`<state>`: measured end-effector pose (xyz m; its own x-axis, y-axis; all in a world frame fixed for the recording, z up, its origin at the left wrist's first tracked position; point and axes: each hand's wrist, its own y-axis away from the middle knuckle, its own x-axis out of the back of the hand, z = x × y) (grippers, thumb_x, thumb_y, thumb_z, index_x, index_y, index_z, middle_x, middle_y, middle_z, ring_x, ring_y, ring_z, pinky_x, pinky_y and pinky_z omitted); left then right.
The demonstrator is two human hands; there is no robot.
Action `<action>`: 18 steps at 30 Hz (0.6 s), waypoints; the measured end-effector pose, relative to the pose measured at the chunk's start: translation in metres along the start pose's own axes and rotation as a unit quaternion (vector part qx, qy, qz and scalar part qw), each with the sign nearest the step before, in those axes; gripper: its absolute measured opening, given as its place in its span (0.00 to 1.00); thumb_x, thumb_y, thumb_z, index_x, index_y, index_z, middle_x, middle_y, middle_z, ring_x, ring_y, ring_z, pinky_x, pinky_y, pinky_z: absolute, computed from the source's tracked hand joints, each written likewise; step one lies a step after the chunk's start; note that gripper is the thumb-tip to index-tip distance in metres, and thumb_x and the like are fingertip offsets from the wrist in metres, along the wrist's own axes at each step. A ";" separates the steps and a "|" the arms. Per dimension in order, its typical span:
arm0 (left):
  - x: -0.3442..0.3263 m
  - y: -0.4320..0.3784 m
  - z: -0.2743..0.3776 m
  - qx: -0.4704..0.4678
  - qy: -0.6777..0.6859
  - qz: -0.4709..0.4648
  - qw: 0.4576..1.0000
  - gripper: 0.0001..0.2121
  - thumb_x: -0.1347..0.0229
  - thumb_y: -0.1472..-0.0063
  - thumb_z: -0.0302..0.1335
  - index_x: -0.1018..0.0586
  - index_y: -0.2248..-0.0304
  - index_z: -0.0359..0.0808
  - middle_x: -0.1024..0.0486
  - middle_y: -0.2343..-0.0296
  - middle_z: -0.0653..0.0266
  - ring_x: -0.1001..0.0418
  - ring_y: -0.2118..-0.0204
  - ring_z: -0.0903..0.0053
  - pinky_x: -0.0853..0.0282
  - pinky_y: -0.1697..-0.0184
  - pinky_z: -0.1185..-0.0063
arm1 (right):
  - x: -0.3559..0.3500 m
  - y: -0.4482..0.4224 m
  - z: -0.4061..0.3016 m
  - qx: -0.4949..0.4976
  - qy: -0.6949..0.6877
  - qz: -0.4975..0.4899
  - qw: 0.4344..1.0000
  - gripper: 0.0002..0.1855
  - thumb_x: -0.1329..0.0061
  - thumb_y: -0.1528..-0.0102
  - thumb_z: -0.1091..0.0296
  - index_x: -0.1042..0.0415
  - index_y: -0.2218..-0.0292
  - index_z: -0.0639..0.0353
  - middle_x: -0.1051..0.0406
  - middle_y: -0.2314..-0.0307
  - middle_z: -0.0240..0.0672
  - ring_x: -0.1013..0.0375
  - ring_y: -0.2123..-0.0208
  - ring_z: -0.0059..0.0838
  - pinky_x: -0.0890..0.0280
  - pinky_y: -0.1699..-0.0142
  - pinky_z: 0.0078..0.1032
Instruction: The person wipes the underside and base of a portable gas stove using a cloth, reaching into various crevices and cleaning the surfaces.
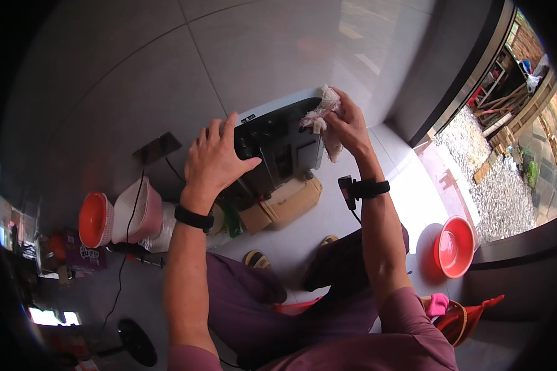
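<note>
A dark appliance (278,139) with a pale top edge stands against the grey tiled wall; a small switch label (248,118) sits near its upper left corner. My left hand (216,155) rests at its left side, fingers spread, with no object in it. At the upper right corner, my right hand (350,123) grips a wet-looking whitish cloth with pink patches (322,116), which touches the appliance and hangs down past its edge. The appliance's far side is hidden.
Below the appliance lies a cardboard box (294,201). Pink and red plastic baskets (141,213) stand at the left, near a wall socket (158,148) with black cables. A red basin (455,248) sits on the floor at the right, by an open doorway.
</note>
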<state>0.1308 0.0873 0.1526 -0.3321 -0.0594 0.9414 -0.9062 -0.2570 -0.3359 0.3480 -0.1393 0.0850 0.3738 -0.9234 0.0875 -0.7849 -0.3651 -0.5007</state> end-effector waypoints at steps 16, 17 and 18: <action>0.008 -0.004 0.002 0.009 -0.014 -0.035 0.999 0.47 0.31 0.49 0.47 0.38 0.33 0.41 0.31 0.43 0.57 0.29 0.41 0.57 0.27 0.43 0.62 | -0.029 0.031 0.036 -0.136 -0.125 0.050 0.982 0.20 0.60 0.30 0.53 0.27 0.52 0.61 0.27 0.64 0.28 0.30 0.62 0.22 0.33 0.54 0.25; 0.007 -0.004 0.002 0.006 -0.013 -0.034 0.999 0.47 0.31 0.49 0.47 0.38 0.33 0.41 0.31 0.43 0.57 0.29 0.41 0.57 0.27 0.43 0.62 | -0.034 0.037 0.055 -0.161 -0.113 0.063 0.978 0.23 0.63 0.29 0.50 0.27 0.54 0.61 0.28 0.66 0.26 0.31 0.64 0.22 0.32 0.56 0.27; 0.005 -0.005 0.003 0.003 -0.010 -0.032 0.999 0.47 0.31 0.49 0.47 0.38 0.33 0.41 0.31 0.43 0.57 0.29 0.41 0.57 0.27 0.43 0.62 | -0.034 0.045 0.073 -0.185 -0.129 0.065 0.972 0.23 0.64 0.29 0.50 0.27 0.55 0.61 0.28 0.67 0.26 0.31 0.64 0.21 0.33 0.58 0.26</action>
<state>0.1348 0.0855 0.1593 -0.2687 -0.0614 0.9613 -0.9238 -0.2660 -0.2752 0.3363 -0.1154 -0.0037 0.3341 -0.9213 -0.1990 -0.9397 -0.3093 -0.1459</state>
